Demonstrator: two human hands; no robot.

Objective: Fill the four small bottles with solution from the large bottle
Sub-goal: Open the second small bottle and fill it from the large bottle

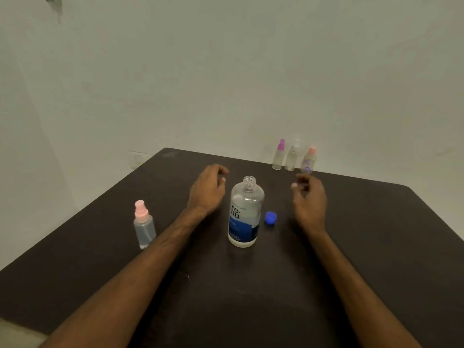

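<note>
The large clear bottle (245,212) with a blue and white label stands upright and uncapped at the middle of the dark table (376,247). Its blue cap (271,218) lies just to its right. My left hand (207,189) hovers left of the bottle's neck, fingers loosely curled, holding nothing. My right hand (309,199) hovers to the right, also loosely curled and empty. A small spray bottle with a pink top (143,224) stands at the left. Three more small bottles stand at the far edge: purple-topped (278,155), clear-topped (291,156) and pink-topped (308,162).
A pale wall (226,84) rises directly behind the table's far edge. The table's left corner sits near a wall outlet (137,160).
</note>
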